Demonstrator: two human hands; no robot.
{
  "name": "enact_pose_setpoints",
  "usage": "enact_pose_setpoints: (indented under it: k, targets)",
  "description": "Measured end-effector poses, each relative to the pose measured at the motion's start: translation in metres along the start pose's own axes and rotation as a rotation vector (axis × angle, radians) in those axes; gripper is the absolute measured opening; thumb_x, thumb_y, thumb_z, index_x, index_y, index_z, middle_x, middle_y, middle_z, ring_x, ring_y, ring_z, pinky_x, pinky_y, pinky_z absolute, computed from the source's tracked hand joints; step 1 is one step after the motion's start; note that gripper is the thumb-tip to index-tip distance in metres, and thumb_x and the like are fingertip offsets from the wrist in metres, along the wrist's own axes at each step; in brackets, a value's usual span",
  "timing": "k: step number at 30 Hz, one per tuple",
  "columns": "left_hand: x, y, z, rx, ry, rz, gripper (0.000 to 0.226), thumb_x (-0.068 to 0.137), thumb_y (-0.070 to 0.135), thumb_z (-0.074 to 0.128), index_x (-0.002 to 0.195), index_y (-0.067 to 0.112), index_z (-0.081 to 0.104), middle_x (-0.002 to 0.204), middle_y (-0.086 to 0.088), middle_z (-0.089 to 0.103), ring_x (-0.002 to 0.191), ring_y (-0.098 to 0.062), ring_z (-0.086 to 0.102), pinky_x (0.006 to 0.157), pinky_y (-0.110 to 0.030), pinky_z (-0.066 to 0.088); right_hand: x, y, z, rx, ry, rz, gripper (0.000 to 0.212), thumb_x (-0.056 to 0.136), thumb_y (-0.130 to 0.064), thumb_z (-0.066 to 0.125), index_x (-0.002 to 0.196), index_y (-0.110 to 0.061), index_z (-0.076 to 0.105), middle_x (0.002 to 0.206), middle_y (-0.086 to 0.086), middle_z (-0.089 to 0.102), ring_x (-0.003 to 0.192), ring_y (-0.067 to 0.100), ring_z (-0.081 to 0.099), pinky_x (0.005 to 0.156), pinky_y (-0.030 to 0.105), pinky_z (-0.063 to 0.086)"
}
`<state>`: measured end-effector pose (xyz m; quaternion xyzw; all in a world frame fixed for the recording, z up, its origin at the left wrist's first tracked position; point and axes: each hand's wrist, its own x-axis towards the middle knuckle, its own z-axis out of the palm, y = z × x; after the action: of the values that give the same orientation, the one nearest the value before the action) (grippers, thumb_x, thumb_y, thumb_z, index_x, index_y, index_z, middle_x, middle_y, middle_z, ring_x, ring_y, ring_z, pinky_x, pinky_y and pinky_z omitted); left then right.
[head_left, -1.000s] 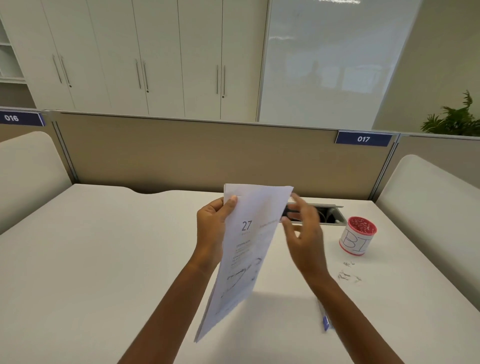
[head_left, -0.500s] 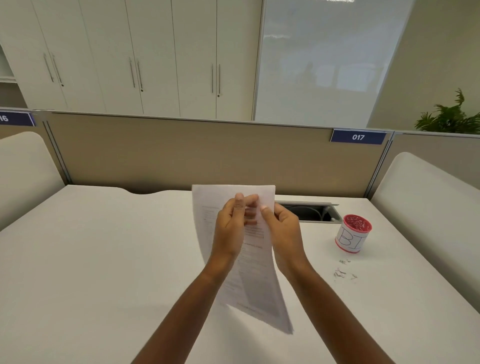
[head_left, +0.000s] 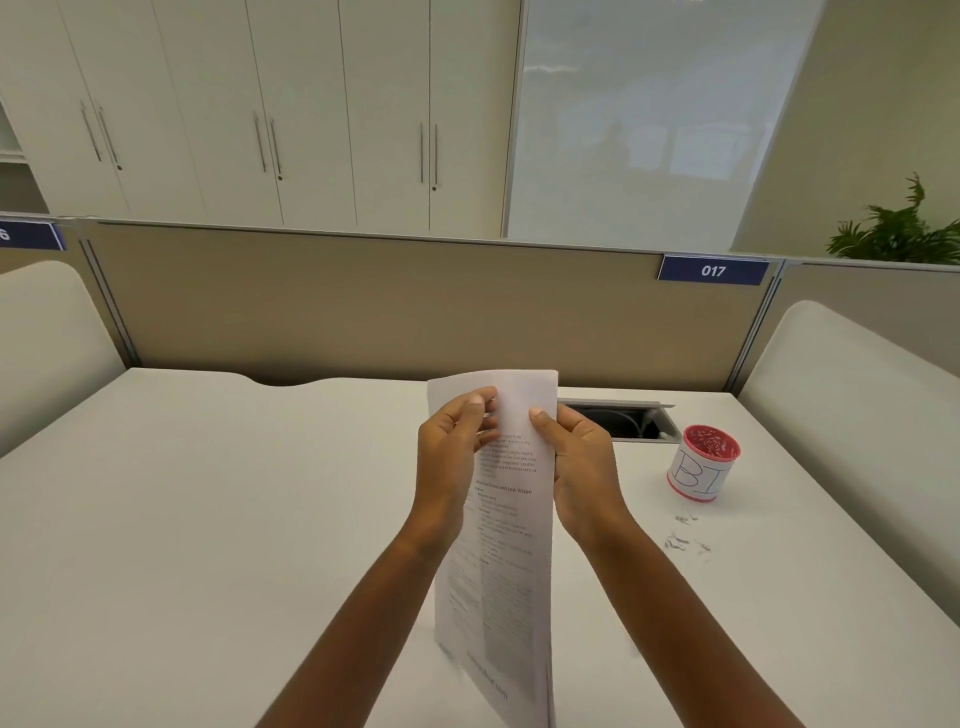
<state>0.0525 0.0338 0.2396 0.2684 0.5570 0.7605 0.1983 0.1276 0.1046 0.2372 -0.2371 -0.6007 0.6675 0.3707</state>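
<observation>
A stack of printed white paper sheets (head_left: 506, 561) hangs upright above the white desk (head_left: 208, 519), its text facing me. My left hand (head_left: 452, 447) grips the sheets near their top left edge, thumb on the front. My right hand (head_left: 579, 457) pinches the top right edge, thumb on the printed face. The lower end of the sheets reaches down towards the near edge of the desk.
A red-rimmed white cup (head_left: 702, 462) marked "BI" stands to the right. Small metal clips (head_left: 685, 538) lie scattered in front of it. An open cable hatch (head_left: 618, 421) sits behind my hands. A beige partition (head_left: 363, 306) closes off the back; padded side panels flank the desk.
My right hand came in and took hold of the sheets' top edge. The sheets turned from slanting left to hanging straight, and both hands moved slightly apart.
</observation>
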Motion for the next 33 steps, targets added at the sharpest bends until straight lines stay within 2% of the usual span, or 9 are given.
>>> enact_pose_setpoints:
  k: [3,5,8,12,15,20,24,28,33]
  targets:
    - [-0.002,0.0,0.004,0.053,-0.025,0.029,0.021,0.093,0.023,0.047,0.103,0.015,0.064,0.107,-0.009,0.064,0.097,-0.022,0.061,0.076,-0.024,0.051,-0.001,0.002,0.007,-0.345,0.094,-0.338,0.02,0.092,-0.016,0.049,0.082,-0.024,0.064,0.072,-0.009,0.064,0.065,0.005,0.063,0.059,0.015,0.051]
    - [-0.002,0.002,0.007,0.048,-0.004,0.072,0.016,0.089,0.023,0.053,0.1,0.019,0.065,0.111,-0.013,0.063,0.101,-0.023,0.061,0.083,-0.027,0.052,-0.002,0.004,0.012,-0.483,0.116,-0.491,0.017,0.092,-0.013,0.05,0.095,-0.015,0.066,0.079,-0.012,0.064,0.07,0.001,0.061,0.063,0.011,0.05]
    - [-0.001,0.006,0.011,0.077,-0.009,0.144,0.014,0.084,0.023,0.06,0.098,0.021,0.065,0.109,-0.01,0.063,0.097,-0.019,0.064,0.085,-0.028,0.052,-0.002,0.005,0.017,-0.631,0.122,-0.641,0.028,0.091,-0.008,0.049,0.117,-0.005,0.058,0.102,0.002,0.066,0.087,0.005,0.06,0.078,0.014,0.05]
    - [0.0,0.009,0.011,0.115,0.012,0.161,0.023,0.084,0.023,0.061,0.104,0.011,0.065,0.101,-0.01,0.068,0.091,-0.02,0.066,0.08,-0.03,0.055,-0.003,0.008,0.019,-0.816,0.084,-0.744,0.047,0.085,-0.012,0.056,0.129,-0.001,0.047,0.12,0.014,0.06,0.109,0.02,0.059,0.092,0.019,0.045]
    - [0.004,0.009,0.007,0.08,0.046,0.12,0.014,0.09,0.016,0.054,0.086,0.019,0.067,0.083,-0.001,0.069,0.076,-0.011,0.066,0.069,-0.022,0.055,-0.003,0.01,0.018,-0.815,0.017,-0.703,0.052,0.083,-0.022,0.052,0.131,-0.004,0.045,0.125,0.011,0.056,0.112,0.014,0.054,0.092,0.017,0.043]
    - [0.01,0.004,-0.007,-0.005,-0.005,-0.032,0.024,0.094,0.011,0.044,0.081,0.012,0.065,0.079,-0.007,0.065,0.072,-0.016,0.061,0.061,-0.018,0.051,0.001,0.002,0.012,-0.755,0.036,-0.666,0.039,0.085,-0.022,0.044,0.115,-0.006,0.06,0.112,0.01,0.066,0.091,0.018,0.065,0.08,0.025,0.055]
    - [0.011,0.002,-0.012,0.031,-0.024,-0.033,0.024,0.092,0.01,0.048,0.078,0.013,0.066,0.088,-0.015,0.062,0.078,-0.023,0.059,0.068,-0.024,0.052,0.012,0.0,0.01,-0.869,0.072,-0.733,0.028,0.087,-0.016,0.047,0.104,-0.004,0.066,0.098,0.013,0.071,0.082,0.026,0.067,0.072,0.028,0.053]
    - [0.011,0.004,-0.013,0.076,0.004,-0.011,0.026,0.09,0.009,0.053,0.069,0.018,0.065,0.076,-0.007,0.064,0.074,-0.024,0.058,0.069,-0.028,0.051,0.016,0.001,0.01,-0.984,0.069,-0.807,0.018,0.085,-0.017,0.053,0.089,-0.005,0.066,0.084,0.012,0.07,0.064,0.028,0.064,0.054,0.036,0.056]
    - [0.011,0.004,-0.012,0.089,0.03,0.001,0.026,0.089,0.009,0.054,0.067,0.019,0.063,0.074,-0.003,0.063,0.072,-0.023,0.058,0.069,-0.029,0.051,0.017,-0.002,0.012,-1.164,0.084,-0.927,0.01,0.079,-0.013,0.058,0.074,-0.006,0.062,0.068,0.008,0.067,0.045,0.022,0.058,0.041,0.015,0.038]
